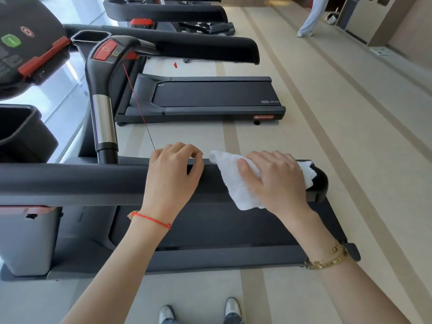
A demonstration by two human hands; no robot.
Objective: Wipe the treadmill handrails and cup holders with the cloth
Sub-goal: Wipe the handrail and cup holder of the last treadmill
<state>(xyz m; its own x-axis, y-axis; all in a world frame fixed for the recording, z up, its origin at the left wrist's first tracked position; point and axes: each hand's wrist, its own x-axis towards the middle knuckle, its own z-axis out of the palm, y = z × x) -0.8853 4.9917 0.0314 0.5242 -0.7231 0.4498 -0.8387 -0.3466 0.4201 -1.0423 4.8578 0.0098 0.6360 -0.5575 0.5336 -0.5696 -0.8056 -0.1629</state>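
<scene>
1. White folded terry cloth (236, 183) is draping over the far end of the long black padded handrail (93, 181) of the nearest treadmill, hanging down the near side, just short of the rounded end cap.
2. My right hand (273, 181) is lying on top of the cloth, fingers curling over the rail's far side, thumb pressing on the near face. So the hand is wrapping cloth and rail together.
3. My left hand (175, 174) is resting on the same rail just beside the cloth, fingers loosely bent over the top edge, holding nothing.
4. Handling, my guess: the cloth is light, soft and limp, so it's going to bunch or slide off unless I'm keeping palm pressure on it. The best hold is the middle of the fold, wrapped round the rail, not a corner. The rail is looking stiff and smooth; it should wipe easily.
5. Progress, my guess: I'm working the rail end; the dark angular cup holder (90, 36) beside the grey console with green and red buttons (21, 40) is looking untouched.
6. Further out: a thin red safety cord (138, 106) is running down from the red stop button (105, 49) towards my left hand. Next treadmill's black belt deck (210, 94) is beyond, on a beige striped floor (350, 136).
</scene>
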